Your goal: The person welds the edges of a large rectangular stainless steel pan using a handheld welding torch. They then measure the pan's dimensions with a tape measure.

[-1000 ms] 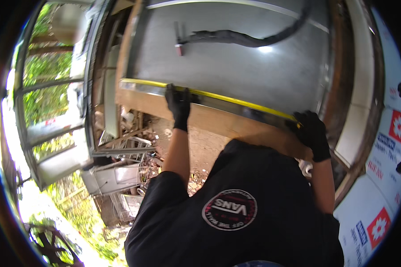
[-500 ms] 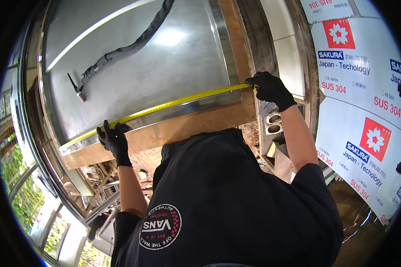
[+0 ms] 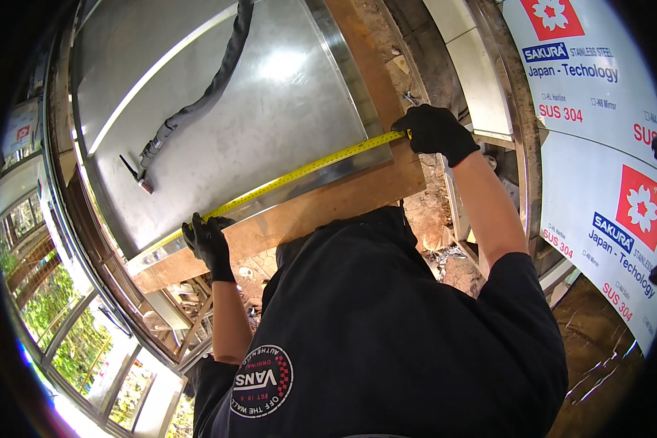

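A yellow tape measure [image 3: 299,173] is stretched across a grey sheet-metal panel [image 3: 219,139], close along its near edge. My right hand [image 3: 438,135], in a black glove, is closed round the tape's right end, just past the panel's right corner. Toward the other end, my left hand [image 3: 210,244], also black-gloved, has its fingers curled at the tape with the thumb pointing right. Whatever the right fist encloses is hidden. Farther up the panel lies a welding torch [image 3: 147,157] with a dark sleeved cable [image 3: 215,84].
Brown board [image 3: 299,215] shows beneath the panel along its near and right sides. White printed sheets with red squares [image 3: 598,190] stand at the right. Window frames [image 3: 66,314] line the left. Scrap and metal parts [image 3: 445,241] lie on the ground below.
The whole view has turned and shifted a little, so the panel and torch sit differently in it. Both hands stay at about the same places on the tape.
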A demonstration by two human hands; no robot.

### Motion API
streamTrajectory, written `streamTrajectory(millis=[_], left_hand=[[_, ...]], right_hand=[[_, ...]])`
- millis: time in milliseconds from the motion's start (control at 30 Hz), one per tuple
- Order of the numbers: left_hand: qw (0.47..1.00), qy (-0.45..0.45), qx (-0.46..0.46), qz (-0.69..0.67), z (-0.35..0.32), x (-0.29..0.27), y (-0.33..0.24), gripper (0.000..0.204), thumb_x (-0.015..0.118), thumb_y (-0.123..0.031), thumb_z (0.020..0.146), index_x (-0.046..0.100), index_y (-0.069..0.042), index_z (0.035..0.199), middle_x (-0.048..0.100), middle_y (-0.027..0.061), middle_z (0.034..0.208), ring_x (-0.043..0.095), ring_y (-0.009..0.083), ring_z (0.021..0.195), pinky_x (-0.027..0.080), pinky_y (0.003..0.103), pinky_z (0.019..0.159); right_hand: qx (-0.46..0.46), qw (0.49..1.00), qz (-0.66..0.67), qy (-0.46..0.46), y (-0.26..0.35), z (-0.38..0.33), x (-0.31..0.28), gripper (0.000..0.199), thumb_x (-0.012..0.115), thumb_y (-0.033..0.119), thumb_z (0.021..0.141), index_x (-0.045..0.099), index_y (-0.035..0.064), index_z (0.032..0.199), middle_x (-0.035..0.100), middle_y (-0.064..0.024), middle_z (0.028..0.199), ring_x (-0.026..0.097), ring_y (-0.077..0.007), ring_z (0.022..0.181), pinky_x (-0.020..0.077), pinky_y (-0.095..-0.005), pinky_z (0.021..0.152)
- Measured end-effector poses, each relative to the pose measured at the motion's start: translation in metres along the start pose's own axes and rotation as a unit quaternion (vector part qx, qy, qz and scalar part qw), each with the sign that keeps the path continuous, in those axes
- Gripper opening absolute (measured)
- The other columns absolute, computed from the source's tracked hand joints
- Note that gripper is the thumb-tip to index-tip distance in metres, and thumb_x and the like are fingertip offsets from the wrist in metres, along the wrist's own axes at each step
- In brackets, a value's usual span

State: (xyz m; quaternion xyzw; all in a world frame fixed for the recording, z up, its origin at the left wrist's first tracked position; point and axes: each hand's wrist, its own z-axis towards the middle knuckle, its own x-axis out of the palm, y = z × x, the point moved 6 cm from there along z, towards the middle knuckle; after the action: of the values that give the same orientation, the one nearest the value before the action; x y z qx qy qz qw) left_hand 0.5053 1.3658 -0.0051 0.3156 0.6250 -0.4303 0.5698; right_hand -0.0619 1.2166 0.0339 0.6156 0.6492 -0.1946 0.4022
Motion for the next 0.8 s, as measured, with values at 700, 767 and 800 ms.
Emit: streamTrajectory(millis=[700, 767, 800], left_hand=[[0.990, 0.087, 0.094, -0.050, 0.039, -0.041, -0.043, 0.024, 0.082, -0.043, 0.082, 0.076, -0.025, 0.096, 0.050, 0.0189, 0.151, 0.032, 0.0441, 0.146, 0.017, 0.060, 0.118], [0.988, 0.110, 0.090, -0.054, 0.037, -0.039, -0.041, 0.023, 0.081, -0.042, 0.084, 0.076, -0.024, 0.096, 0.052, 0.0183, 0.149, 0.037, 0.0414, 0.144, 0.020, 0.058, 0.117], [0.989, 0.112, 0.082, -0.056, 0.032, -0.035, -0.042, 0.023, 0.082, -0.042, 0.084, 0.076, -0.025, 0.097, 0.052, 0.0184, 0.149, 0.037, 0.0415, 0.144, 0.019, 0.058, 0.117]], right_hand=[[-0.186, 0.968, 0.070, -0.155, -0.052, -0.029, 0.006, 0.057, 0.065, -0.008, 0.062, 0.071, 0.0074, 0.116, 0.065, -0.0137, 0.106, 0.064, -0.0352, 0.103, 0.0534, -0.0418, 0.093], [-0.194, 0.961, 0.059, -0.186, -0.045, -0.027, -0.001, 0.057, 0.064, -0.010, 0.061, 0.071, 0.0068, 0.115, 0.065, -0.0137, 0.105, 0.063, -0.0354, 0.103, 0.0540, -0.0410, 0.091], [-0.189, 0.963, 0.080, -0.176, -0.046, -0.028, -0.004, 0.057, 0.064, -0.010, 0.061, 0.071, 0.0066, 0.115, 0.065, -0.0136, 0.106, 0.064, -0.0354, 0.103, 0.0542, -0.0407, 0.091]])
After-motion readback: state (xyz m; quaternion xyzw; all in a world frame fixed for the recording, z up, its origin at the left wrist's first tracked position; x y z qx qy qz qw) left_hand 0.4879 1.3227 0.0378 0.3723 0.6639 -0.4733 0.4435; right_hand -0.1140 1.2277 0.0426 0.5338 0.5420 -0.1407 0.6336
